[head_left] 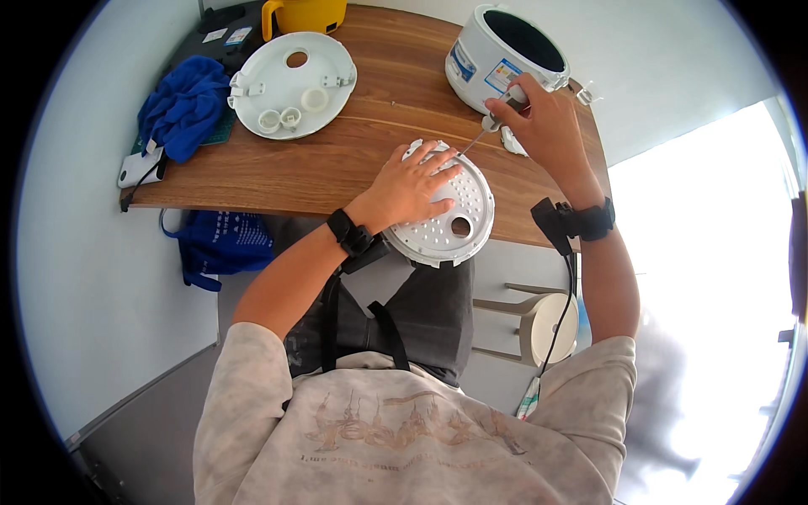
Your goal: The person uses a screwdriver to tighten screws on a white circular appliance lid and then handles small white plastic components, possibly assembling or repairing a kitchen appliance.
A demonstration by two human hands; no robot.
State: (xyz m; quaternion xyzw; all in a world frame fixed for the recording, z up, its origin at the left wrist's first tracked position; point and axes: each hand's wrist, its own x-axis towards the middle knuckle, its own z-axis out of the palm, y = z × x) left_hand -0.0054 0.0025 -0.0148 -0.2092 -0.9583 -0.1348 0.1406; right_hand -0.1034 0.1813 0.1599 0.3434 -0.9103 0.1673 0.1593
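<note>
**Screwdriver at the rim of a perforated metal disc**

The left hand [412,187] lies flat on a round perforated metal disc [446,220], its fingers [438,162] spread open and pressing down on the disc's upper half rather than gripping it. The disc rests at the near edge of the wooden desk [370,126], its lower part hanging over the edge above the person's lap. It has many small holes and one larger round hole near its lower right.

The right hand [545,126] is closed around the handle of a screwdriver [495,118]. The thin shaft slants down and to the left, and its tip meets the disc's upper rim just beside the left hand's fingertips. Both wrists carry black bands, and a black cable runs down from the right one.

Just behind the right hand stands a white rice cooker body [505,55] with its top open and its dark inside showing. A small white piece [512,141] lies on the desk under the right hand, partly hidden.

Further left on the desk lies a large round white plastic lid part [293,84], turned inner side up, with a round hole and a few small white caps sitting in it. A yellow jug [305,15] stands at the far edge behind it. A blue cloth [183,105] is bunched at the desk's left end, with a small white device [139,167] beside it at the corner. A blue bag [220,244] hangs below the desk's left side, and a pale stool [543,324] stands to the person's right.
</note>
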